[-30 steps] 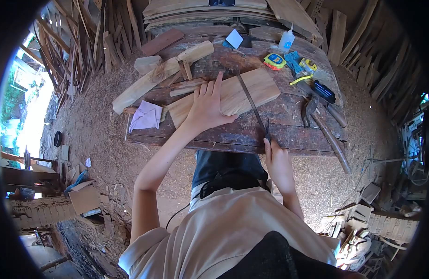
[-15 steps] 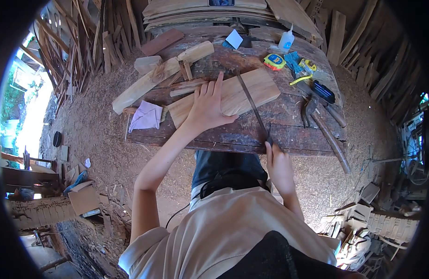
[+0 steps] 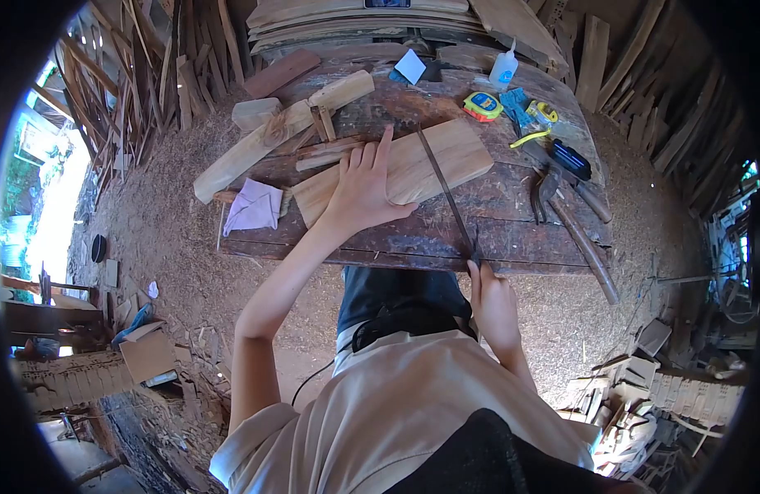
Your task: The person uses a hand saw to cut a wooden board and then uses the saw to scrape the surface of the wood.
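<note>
The left hand (image 3: 359,185) is pressing flat, fingers spread, on the board (image 3: 446,152) lying mid-bench (image 3: 413,243), while the right hand (image 3: 493,305) is clenching the handle of the thin blade (image 3: 446,193) at the near edge. The board is looking whole (no piece lying free), so most of the work is probably remaining.

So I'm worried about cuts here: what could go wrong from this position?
1. The left hand lies flat on the board with its thumb near the blade; a sideways slip could catch it.
2. Only that hand seems to hold the board on the bench, no clamp shows, so it may shift.
3. The right hand grips the blade's end at the bench edge and could knock against it.
</note>
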`<control>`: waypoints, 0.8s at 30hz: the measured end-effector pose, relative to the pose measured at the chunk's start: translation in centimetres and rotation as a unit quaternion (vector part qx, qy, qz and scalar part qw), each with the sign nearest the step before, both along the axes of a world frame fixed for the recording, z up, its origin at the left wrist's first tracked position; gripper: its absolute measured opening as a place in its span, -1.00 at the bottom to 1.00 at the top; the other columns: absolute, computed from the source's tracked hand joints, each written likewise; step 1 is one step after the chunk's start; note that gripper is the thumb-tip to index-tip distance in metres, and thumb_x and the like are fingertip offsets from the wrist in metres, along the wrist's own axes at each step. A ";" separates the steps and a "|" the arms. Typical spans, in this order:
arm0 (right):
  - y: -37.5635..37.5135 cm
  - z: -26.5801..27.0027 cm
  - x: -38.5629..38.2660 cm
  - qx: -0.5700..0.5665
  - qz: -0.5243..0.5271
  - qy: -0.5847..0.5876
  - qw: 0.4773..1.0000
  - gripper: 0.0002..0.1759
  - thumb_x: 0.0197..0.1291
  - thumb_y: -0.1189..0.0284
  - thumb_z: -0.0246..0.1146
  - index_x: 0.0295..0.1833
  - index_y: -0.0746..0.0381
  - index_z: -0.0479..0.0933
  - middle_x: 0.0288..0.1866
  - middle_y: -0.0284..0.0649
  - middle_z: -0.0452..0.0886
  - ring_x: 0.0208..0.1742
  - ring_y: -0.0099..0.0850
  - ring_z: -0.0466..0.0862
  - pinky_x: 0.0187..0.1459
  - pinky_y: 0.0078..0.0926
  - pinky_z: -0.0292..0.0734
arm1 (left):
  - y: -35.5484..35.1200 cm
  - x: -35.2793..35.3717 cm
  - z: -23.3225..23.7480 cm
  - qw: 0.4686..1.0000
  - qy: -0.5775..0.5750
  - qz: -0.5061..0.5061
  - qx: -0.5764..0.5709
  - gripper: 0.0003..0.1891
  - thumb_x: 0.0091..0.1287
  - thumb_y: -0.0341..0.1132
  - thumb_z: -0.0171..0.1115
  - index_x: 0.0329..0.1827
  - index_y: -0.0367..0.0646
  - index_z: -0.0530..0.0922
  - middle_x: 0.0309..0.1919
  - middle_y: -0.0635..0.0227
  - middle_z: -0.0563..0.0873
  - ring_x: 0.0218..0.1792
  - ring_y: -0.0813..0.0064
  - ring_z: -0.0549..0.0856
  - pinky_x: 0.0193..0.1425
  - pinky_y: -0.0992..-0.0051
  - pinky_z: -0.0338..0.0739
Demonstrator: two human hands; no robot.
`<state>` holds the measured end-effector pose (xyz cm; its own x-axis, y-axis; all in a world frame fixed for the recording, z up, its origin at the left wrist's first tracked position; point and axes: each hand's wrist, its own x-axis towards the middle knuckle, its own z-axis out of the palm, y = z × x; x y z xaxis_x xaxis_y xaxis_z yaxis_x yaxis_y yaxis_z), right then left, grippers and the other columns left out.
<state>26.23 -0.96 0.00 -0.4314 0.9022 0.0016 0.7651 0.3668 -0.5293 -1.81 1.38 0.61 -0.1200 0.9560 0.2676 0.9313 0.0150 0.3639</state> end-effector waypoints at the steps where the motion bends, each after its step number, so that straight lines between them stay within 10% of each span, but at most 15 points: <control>1: 0.4 -0.3 -0.6 0.011 0.002 0.005 1.000 -0.65 0.54 0.30 0.10 -0.25 0.35 0.54 -0.54 0.25 0.56 -0.45 0.28 0.59 -0.46 0.14 0.43 | 0.0 0.0 -0.1 1.000 0.006 0.000 0.002 0.33 -0.08 0.14 0.59 0.67 -0.24 -0.05 0.26 -0.11 0.46 0.31 -0.14 0.43 0.47 -0.02 0.24; 24: 0.2 -2.2 1.9 0.000 0.042 0.044 0.998 -0.64 0.58 0.29 0.03 -0.09 0.41 0.51 -0.55 0.21 0.57 -0.49 0.21 0.62 -0.47 0.09 0.45 | 0.0 0.0 -0.2 1.000 -0.014 0.008 0.010 0.34 -0.08 0.15 0.59 0.67 -0.26 -0.06 0.25 -0.09 0.47 0.31 -0.11 0.43 0.46 -0.01 0.25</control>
<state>28.12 -0.74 -2.18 -0.5042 0.8625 0.0428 0.6824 0.4283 -0.5923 -1.85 1.37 0.42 -0.1438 0.9486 0.2821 0.9205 0.0235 0.3901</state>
